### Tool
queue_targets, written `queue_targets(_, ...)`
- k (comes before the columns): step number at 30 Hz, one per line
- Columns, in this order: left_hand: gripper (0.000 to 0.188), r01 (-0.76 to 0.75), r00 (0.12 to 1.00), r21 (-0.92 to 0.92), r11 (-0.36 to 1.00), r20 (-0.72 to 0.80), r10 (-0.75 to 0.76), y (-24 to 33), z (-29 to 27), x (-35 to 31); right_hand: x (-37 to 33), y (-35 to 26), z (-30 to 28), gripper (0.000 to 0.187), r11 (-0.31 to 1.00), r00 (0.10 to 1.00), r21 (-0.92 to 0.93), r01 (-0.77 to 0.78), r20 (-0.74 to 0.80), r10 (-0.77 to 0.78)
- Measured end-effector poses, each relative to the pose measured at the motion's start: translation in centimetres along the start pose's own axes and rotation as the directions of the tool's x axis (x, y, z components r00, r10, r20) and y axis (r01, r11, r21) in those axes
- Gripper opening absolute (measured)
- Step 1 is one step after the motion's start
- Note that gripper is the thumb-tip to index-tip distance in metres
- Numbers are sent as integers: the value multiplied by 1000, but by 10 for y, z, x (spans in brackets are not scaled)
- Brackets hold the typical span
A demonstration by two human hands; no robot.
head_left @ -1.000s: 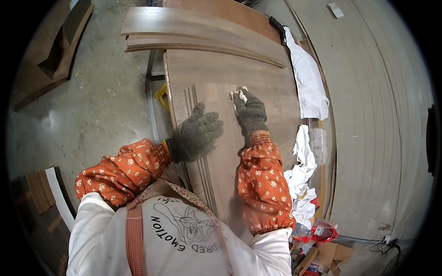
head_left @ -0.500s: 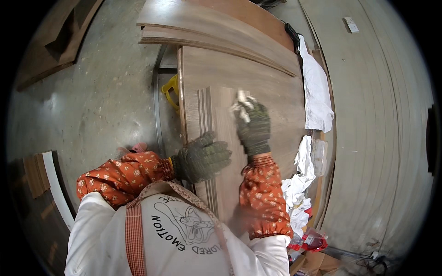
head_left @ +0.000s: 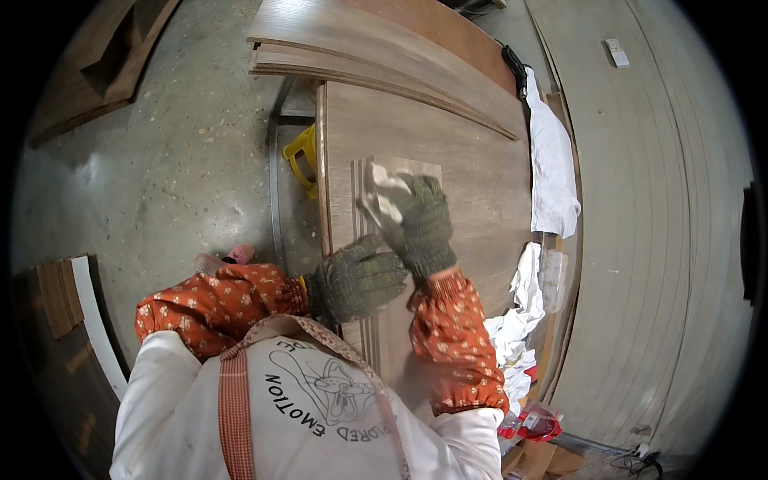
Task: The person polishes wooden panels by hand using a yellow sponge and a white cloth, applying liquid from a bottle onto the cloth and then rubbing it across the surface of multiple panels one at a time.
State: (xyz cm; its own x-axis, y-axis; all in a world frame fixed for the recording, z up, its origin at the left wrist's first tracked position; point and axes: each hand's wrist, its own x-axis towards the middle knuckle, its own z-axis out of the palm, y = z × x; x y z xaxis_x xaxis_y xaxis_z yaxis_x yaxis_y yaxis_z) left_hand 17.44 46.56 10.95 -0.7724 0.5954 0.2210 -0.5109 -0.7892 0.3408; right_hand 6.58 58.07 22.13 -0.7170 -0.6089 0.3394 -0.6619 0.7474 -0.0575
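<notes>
A stack of narrow wood-grain boards (head_left: 390,340) lies on a larger wood-grain panel (head_left: 488,188), their left edges slightly stepped. My right hand (head_left: 420,220), in a dark green knit glove, is closed on a crumpled white cloth (head_left: 387,190). It presses the cloth on the far part of the boards, near their left edges. Gloved the same way, my left hand (head_left: 360,276) rests flat across the boards, nearer to me and just left of the right wrist. Its fingers are stretched out with nothing in them.
Long wood-grain planks (head_left: 360,76) lie across the far end of the panel. Along the right side are a white sheet (head_left: 552,156), crumpled white cloths (head_left: 518,308) and a red package (head_left: 540,422). A yellow object (head_left: 301,160) shows below the left edge.
My right hand has moved left with the cloth, from the middle of the top board to its left edges. The left hand stays nearly in place.
</notes>
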Motion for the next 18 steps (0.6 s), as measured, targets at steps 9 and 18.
queue_targets(9,44,104,995,-493,864,49,-92,-10,-24,-7,25,-8,-45,28,980,981,-156,122,-131,-142)
queue_targets(18,43,120,987,-767,631,162,10,-31,-33,2,44,-9,0,27,981,994,-184,69,102,-50)
